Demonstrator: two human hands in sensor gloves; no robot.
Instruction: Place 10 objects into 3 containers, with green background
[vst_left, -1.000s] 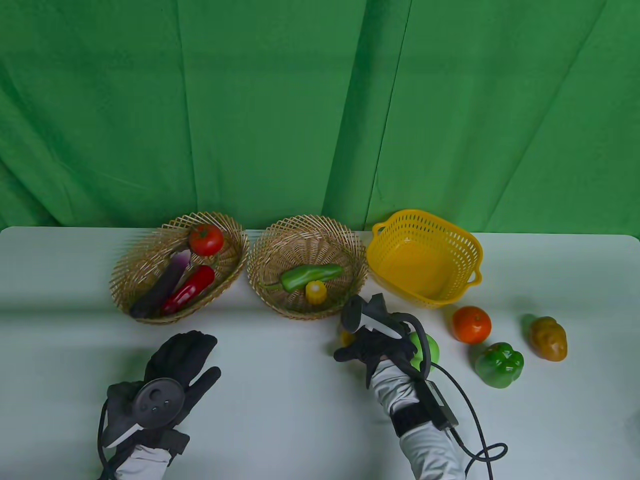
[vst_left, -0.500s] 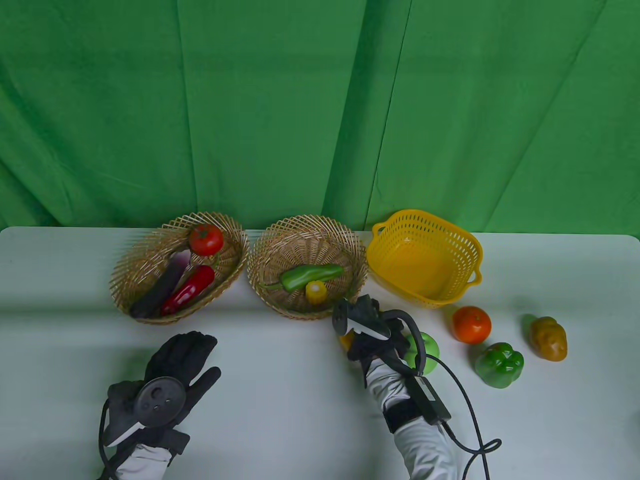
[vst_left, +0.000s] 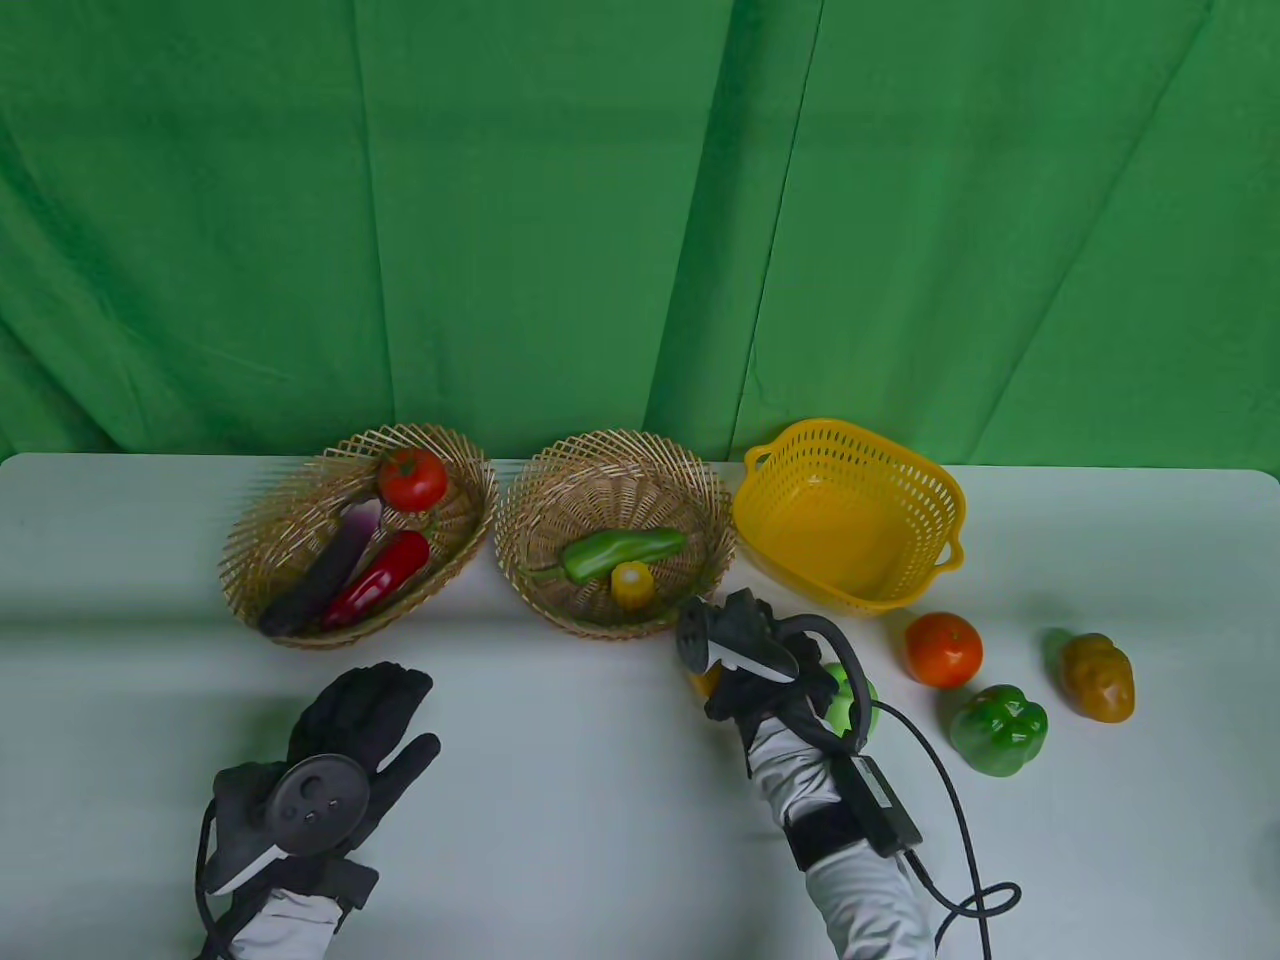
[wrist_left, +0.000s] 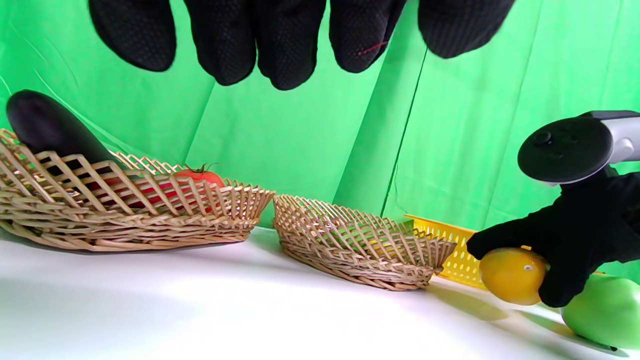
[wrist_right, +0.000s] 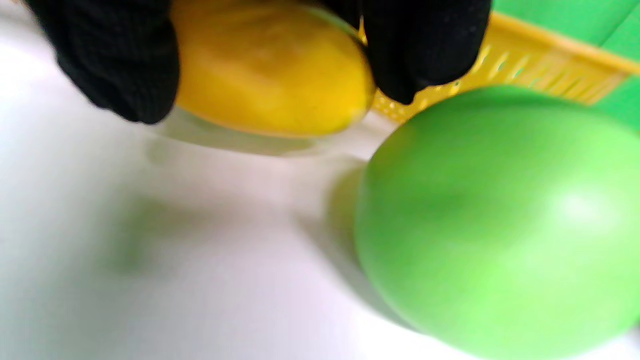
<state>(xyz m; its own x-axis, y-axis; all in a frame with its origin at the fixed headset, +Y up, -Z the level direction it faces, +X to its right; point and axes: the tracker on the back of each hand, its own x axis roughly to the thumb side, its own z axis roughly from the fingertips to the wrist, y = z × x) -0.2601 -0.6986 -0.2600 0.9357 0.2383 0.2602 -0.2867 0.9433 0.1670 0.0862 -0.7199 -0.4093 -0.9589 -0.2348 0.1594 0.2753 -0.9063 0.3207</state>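
No text, label, brand, number or sign can be read in these pictures, not on the baskets, the fruit and vegetables, or the gloves and trackers.

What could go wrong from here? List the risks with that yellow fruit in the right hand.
1. The right hand holds the round yellow fruit only by its fingertips, so it might slip on lifting.
2. The smooth green apple sits close beside the fruit; the hand could nudge it and set it rolling.
3. The trailing black cable lies on the white table and might snag.
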